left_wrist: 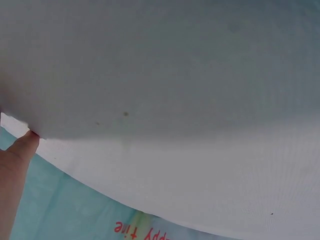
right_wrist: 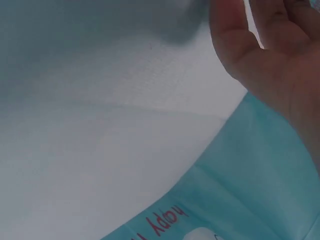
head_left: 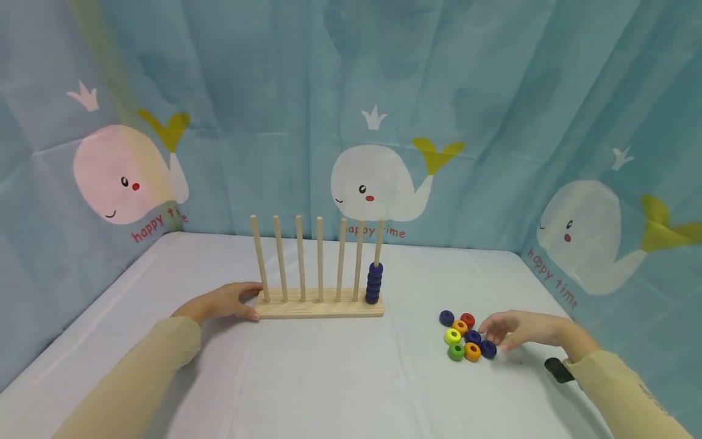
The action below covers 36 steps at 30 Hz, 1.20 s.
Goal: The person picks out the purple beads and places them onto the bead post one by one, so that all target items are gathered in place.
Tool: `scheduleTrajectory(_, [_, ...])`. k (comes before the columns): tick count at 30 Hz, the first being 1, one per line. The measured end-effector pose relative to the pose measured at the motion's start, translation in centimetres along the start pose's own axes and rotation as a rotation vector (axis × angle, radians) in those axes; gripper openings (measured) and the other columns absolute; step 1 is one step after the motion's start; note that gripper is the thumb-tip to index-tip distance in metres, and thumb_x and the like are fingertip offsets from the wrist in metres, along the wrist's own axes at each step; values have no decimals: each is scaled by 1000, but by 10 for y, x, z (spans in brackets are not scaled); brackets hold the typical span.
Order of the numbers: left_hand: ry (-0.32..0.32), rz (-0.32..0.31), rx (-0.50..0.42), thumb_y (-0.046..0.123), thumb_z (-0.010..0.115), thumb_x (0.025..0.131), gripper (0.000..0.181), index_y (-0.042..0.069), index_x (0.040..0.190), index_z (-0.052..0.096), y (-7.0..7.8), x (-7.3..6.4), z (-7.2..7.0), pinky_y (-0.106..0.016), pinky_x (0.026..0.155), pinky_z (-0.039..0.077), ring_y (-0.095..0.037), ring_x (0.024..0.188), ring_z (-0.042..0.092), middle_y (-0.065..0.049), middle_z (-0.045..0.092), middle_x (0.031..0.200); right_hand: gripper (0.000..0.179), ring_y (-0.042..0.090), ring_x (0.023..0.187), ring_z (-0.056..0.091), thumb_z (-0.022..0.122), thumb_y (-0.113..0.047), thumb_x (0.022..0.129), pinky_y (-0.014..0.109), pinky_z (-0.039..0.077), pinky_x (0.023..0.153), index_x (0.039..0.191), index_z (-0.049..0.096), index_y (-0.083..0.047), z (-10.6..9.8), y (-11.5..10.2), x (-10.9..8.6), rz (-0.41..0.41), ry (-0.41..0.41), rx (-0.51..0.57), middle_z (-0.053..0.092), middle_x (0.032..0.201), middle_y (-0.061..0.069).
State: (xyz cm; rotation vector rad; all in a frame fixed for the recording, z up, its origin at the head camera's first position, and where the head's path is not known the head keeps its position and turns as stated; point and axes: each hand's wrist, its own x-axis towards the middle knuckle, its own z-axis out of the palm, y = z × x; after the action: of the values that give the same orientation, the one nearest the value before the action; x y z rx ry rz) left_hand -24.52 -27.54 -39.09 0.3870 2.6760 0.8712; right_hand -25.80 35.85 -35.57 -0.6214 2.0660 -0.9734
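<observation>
A wooden peg stand (head_left: 320,310) with several upright pegs stands on the table, and a stack of dark blue beads (head_left: 374,283) sits on its rightmost peg. My left hand (head_left: 225,301) holds the stand's left end, thumb at the front corner and fingers behind. In the left wrist view only part of that hand (left_wrist: 15,162) shows. To the right, my right hand (head_left: 526,331) hovers with loosely bent fingers beside a group of loose beads. Its thumb and fingertips are close to a dark blue bead (head_left: 488,349); nothing shows between them.
The loose group also has a red bead (head_left: 468,320), a yellow bead (head_left: 452,336), a green bead (head_left: 456,352), orange ones and more dark blue ones. A white cloth covers the table (head_left: 329,384). Behind it hangs a blue curtain (head_left: 247,171) with printed whales.
</observation>
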Motion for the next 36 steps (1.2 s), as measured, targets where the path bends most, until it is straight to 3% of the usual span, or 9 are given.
scheduleTrajectory(12, [1, 1, -12, 35, 82, 78, 89, -8, 143, 39, 4, -4, 0, -66, 108, 18, -54, 136, 21, -33, 33, 147, 42, 21, 94, 50, 69, -9, 84, 27, 49, 79, 120, 53, 6, 2, 7, 2, 9, -5, 63, 54, 105, 9])
scheduleTrajectory(22, [5, 10, -8, 36, 81, 79, 89, -8, 143, 39, 1, 1, 1, -66, 107, 19, -54, 136, 22, -32, 34, 147, 29, 22, 88, 48, 73, -6, 83, 27, 43, 71, 105, 56, 0, 8, 11, 5, 5, 63, -24, 52, 95, 8])
scheduleTrajectory(36, [5, 9, -18, 36, 82, 78, 89, -7, 143, 39, 2, 0, 1, -67, 107, 19, -54, 136, 22, -32, 34, 147, 31, 23, 87, 46, 78, -10, 79, 32, 38, 70, 102, 58, -4, 17, 11, 9, 45, 143, -118, 51, 92, 6])
